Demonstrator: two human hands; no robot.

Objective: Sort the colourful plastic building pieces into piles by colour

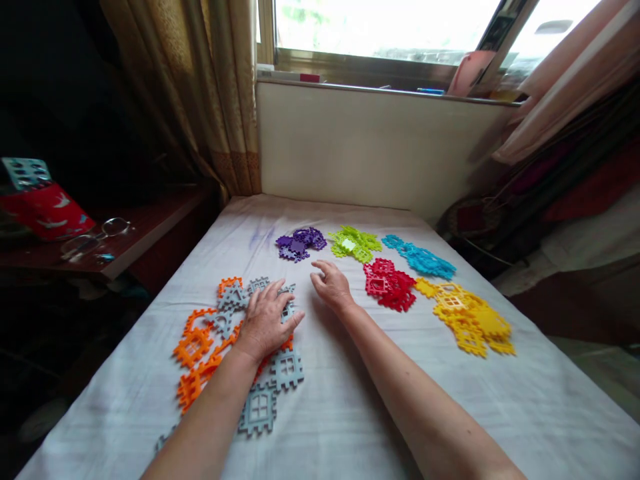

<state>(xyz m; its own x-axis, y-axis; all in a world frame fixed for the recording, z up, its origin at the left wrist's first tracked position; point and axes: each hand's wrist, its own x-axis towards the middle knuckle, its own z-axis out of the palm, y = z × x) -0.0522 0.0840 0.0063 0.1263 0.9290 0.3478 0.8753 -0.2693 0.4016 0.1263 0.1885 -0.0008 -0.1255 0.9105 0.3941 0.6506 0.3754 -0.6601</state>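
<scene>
Was lit by daylight through a far window [385, 30] above a pale wall [370, 140]. Had a gold curtain [225, 80] at far left, pinkish cloth [565, 90] at far right, a dark reddish table [155, 217] at left and a white-sheeted surface [325, 407] mid-scene.

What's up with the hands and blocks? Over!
Left hand spread over gray pieces. Right hand off to the side, no piece visible in it. Orange pieces mixed among gray.

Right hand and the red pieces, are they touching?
Apart. The head view shows bare sheet between the right hand and the red pieces.
</scene>
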